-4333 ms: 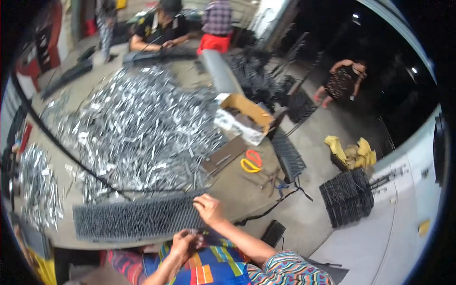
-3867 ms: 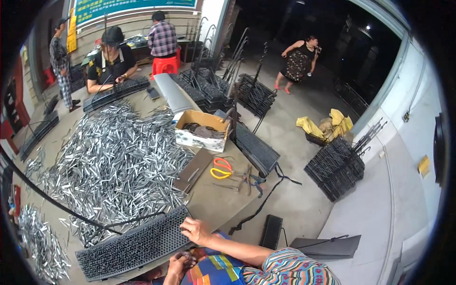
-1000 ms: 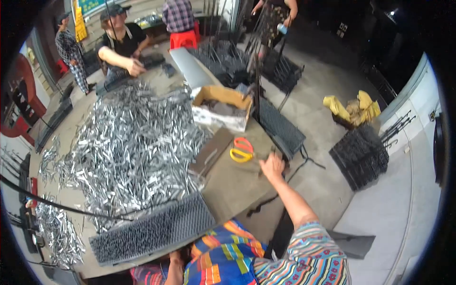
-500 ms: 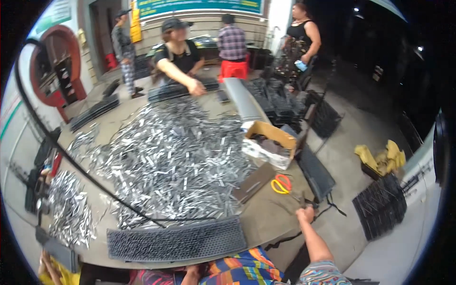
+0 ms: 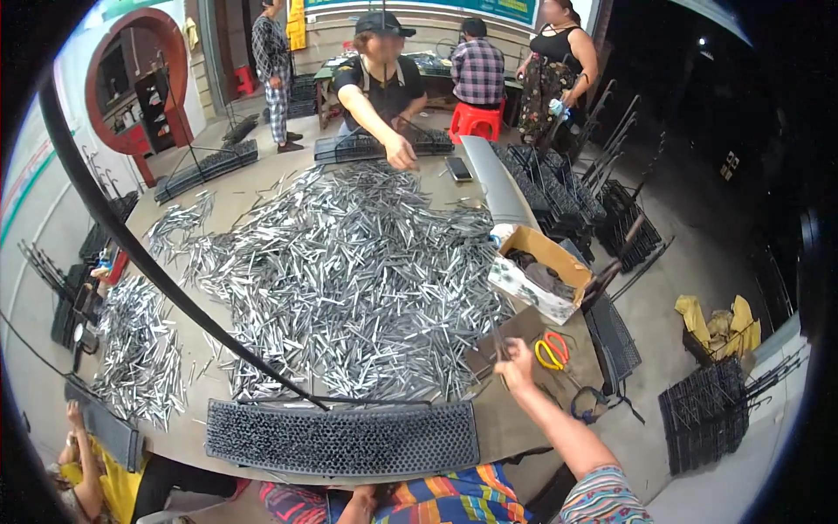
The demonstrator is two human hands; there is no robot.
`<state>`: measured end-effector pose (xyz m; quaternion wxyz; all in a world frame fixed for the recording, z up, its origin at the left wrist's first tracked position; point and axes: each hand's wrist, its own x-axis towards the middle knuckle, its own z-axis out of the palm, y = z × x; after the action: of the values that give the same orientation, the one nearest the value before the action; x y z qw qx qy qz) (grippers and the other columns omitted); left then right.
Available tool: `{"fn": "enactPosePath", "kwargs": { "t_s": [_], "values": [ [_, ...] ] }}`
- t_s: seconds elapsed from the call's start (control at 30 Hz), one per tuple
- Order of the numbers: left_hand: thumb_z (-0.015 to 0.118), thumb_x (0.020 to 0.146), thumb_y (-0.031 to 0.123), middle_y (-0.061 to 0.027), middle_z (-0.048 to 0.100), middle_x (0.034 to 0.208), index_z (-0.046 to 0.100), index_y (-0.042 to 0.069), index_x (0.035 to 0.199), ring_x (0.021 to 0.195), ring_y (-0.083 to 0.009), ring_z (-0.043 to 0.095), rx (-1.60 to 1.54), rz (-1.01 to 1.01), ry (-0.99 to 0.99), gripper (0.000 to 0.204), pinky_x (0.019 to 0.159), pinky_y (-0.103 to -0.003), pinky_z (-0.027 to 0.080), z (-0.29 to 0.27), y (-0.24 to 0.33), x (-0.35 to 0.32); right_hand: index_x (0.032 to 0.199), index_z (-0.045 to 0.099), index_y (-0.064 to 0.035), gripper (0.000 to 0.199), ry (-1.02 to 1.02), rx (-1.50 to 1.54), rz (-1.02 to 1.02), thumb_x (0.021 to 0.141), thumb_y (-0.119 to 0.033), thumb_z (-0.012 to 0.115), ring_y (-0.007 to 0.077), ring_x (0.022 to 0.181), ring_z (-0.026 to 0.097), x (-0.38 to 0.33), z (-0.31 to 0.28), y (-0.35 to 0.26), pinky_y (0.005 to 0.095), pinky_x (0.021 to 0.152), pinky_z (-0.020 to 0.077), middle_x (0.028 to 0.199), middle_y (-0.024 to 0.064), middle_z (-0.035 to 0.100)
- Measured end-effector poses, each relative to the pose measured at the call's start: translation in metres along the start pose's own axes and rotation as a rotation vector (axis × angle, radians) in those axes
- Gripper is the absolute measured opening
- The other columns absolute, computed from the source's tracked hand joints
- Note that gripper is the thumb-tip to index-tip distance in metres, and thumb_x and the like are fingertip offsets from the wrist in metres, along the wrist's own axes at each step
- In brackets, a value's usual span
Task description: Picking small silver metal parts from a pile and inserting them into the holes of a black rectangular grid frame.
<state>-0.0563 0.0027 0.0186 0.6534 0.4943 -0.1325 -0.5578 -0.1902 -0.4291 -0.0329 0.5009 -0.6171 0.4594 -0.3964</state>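
My right hand (image 5: 517,367) is closed around a slim dark piece (image 5: 500,343) that sticks up from the fingers, its kind unclear. The hand hovers at the right edge of a wide heap of short silvery metal sticks (image 5: 349,271), beside a flat brown board (image 5: 511,339). Just right of it lie scissors (image 5: 551,351) with yellow and red handles. My left hand (image 5: 359,506) shows only partly at the lower edge, its fingers hidden. In front of me, a long black perforated tray (image 5: 340,437) lies along the table edge; dark pieces fill many holes, mostly toward its left.
A cardboard box (image 5: 546,271) with dark contents stands on the right; a grey curved sheet (image 5: 497,183) and a phone (image 5: 458,169) lie beyond. Across the table a person (image 5: 380,96) reaches over the heap. A black cable (image 5: 175,288) crosses the view. Black racks (image 5: 711,406) stand on the floor.
My right hand has moved left and up, from beyond the scissors to the heap's right edge. The view has shifted, and the person opposite still reaches over the far side.
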Motion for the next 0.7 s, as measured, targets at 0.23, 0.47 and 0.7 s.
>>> {"fn": "enactPosePath", "kwargs": {
  "t_s": [0.23,0.47,0.7],
  "values": [
    [0.036,0.104,0.028,-0.0032,0.053,0.111,0.049,0.007,0.126,0.098,-0.0162,0.049,-0.074,0.067,0.039,0.033,0.089,-0.029,0.041,-0.034,-0.033,-0.001,0.078,0.057,-0.0009,0.025,-0.074,-0.002,0.235,0.054,0.004,0.062,0.0164,0.042,0.047,0.133,0.116,-0.026,0.0319,0.036,0.0341,0.056,0.0040,0.051],
    [0.036,0.104,0.028,-0.0026,0.052,0.109,0.049,0.007,0.124,0.095,-0.0158,0.049,-0.100,0.082,0.007,0.031,0.087,-0.030,0.042,-0.066,-0.079,0.004,0.060,0.051,-0.0035,0.015,-0.020,0.231,0.208,0.055,0.003,0.064,0.0166,0.039,0.047,0.204,0.159,-0.051,0.0315,0.034,0.0319,0.052,0.0048,0.050],
    [0.036,0.104,0.028,-0.0021,0.052,0.106,0.050,0.008,0.122,0.092,-0.0153,0.048,-0.140,0.109,-0.039,0.030,0.085,-0.030,0.042,-0.098,-0.119,0.004,0.062,0.053,-0.0031,0.019,0.047,0.327,0.181,0.055,0.006,0.068,0.0175,0.040,0.051,0.243,0.188,-0.096,0.0309,0.034,0.0354,0.054,0.0074,0.054]
  ]
}}
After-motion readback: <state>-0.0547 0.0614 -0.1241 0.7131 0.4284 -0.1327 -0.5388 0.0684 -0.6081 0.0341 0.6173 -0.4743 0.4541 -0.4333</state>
